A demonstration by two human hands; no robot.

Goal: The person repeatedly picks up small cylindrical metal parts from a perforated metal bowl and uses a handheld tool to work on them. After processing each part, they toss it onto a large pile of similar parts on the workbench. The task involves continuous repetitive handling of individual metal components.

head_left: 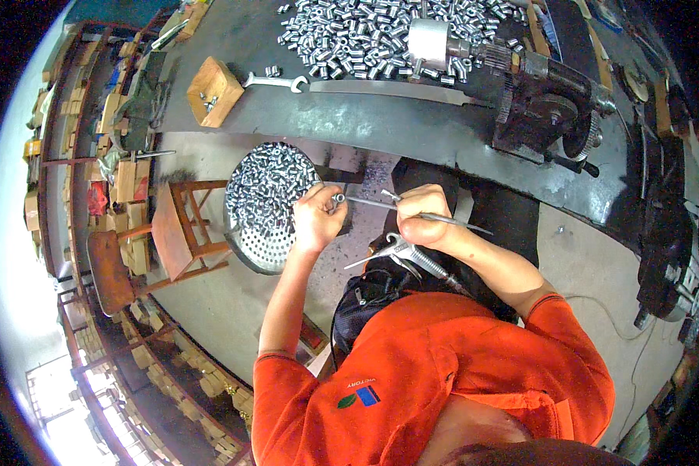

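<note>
My left hand (318, 220) pinches a small shiny metal sleeve (339, 199), its open end facing right. My right hand (423, 211) is closed around a thin metal rod (371, 203). One end of the rod points at the sleeve; the other, tapered end sticks out past my wrist. A short metal piece (391, 195) shows by my right fingers, too small to identify. Just left of my left hand, a round perforated metal basket (266, 255) holds many similar sleeves (268, 182). Below my right hand, an air blow gun (400, 250) with a coiled hose lies near my lap.
A dark metal workbench (349, 120) crosses ahead, bearing a sleeve pile (349, 39), a wooden box (213, 92), an open-end wrench (276, 81), a flat file (388, 91) and a geared machine (551, 105). To the left stand a wooden stool (180, 233) and shelving (70, 163).
</note>
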